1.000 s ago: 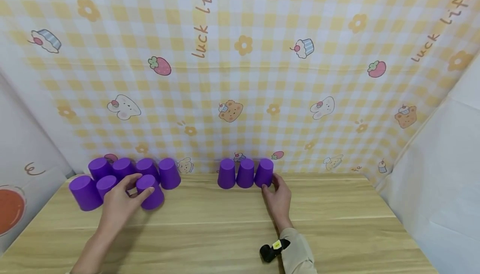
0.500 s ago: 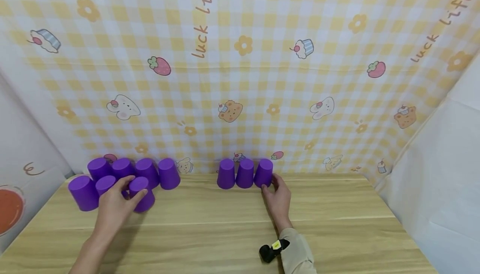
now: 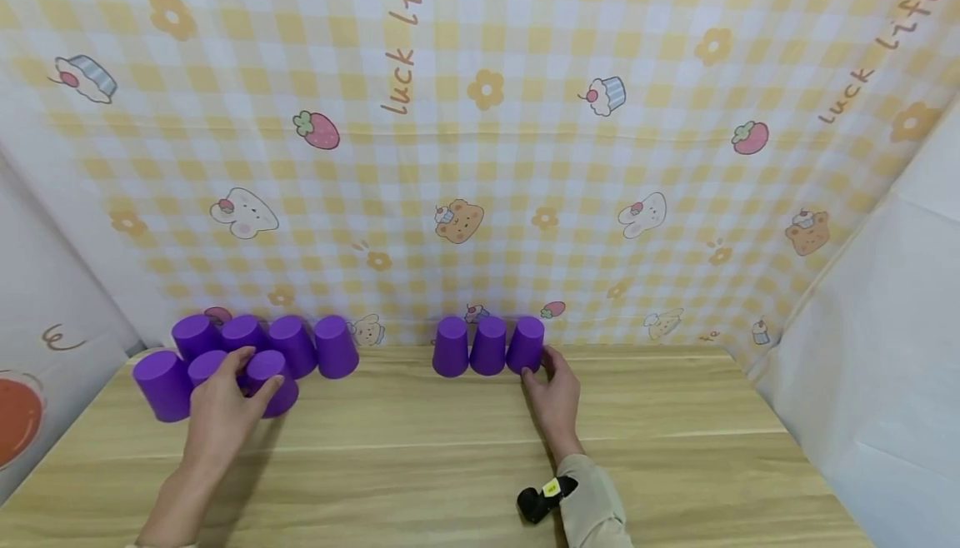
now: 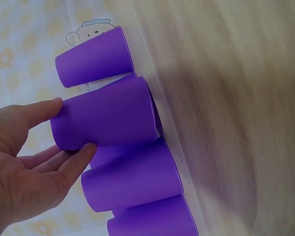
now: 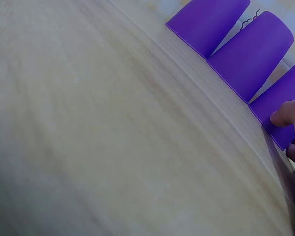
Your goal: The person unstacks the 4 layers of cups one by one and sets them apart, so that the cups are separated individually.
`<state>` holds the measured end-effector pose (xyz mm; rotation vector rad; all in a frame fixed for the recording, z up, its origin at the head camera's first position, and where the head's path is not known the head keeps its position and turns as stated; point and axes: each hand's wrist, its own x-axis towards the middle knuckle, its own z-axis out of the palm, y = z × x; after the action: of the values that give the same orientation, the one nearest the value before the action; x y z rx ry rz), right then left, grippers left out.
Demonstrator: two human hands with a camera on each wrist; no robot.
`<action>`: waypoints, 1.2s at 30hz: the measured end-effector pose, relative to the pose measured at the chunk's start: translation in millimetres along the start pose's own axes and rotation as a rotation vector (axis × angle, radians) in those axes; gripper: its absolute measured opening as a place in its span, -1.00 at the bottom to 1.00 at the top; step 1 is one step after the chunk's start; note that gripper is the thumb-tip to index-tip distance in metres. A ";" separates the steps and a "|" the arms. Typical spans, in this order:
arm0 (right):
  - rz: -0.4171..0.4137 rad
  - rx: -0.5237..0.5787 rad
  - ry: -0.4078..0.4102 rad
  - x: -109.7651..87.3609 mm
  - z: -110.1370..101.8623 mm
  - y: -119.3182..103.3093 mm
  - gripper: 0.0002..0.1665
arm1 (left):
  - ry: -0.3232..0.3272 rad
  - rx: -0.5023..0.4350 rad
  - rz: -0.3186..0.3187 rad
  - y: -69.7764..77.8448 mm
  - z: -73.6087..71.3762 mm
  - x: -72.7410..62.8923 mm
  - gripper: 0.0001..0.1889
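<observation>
Purple cups stand upside down in two groups on the wooden table. In the left group, my left hand [image 3: 222,406] pinches the near row's right-hand cup [image 3: 279,390] between thumb and fingers, around its upper part. The left wrist view shows this held cup [image 4: 105,118] in front of others, its rim close over the table. Left of it in the near row are a partly hidden cup [image 3: 204,362] and an end cup [image 3: 163,387]. At centre, my right hand [image 3: 557,394] holds the rightmost cup [image 3: 527,344] of a row of three low near its rim, thumb in front.
Behind the near row stands a back row of several purple cups [image 3: 336,348] along the wall. Two more cups [image 3: 451,348] sit left of the right hand's cup. A checked cloth [image 3: 487,156] covers the wall behind the wooden table [image 3: 420,465]. A black wrist camera [image 3: 534,505] sits on the right sleeve.
My left hand has moved left with its cup, bringing it beside the other near-row cups. The right hand stays at its cup.
</observation>
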<state>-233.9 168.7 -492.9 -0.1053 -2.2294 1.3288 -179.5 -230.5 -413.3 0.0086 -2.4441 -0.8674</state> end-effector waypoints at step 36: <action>0.010 -0.004 -0.001 -0.6 0.1 -0.5 -0.46 | 0.108 -0.099 0.109 48.1 0.7 -2.5 -0.48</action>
<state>-233.3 168.1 -492.7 -0.1170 -2.2353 1.3295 -169.6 -191.6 -386.8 -0.1101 -2.2769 -0.9142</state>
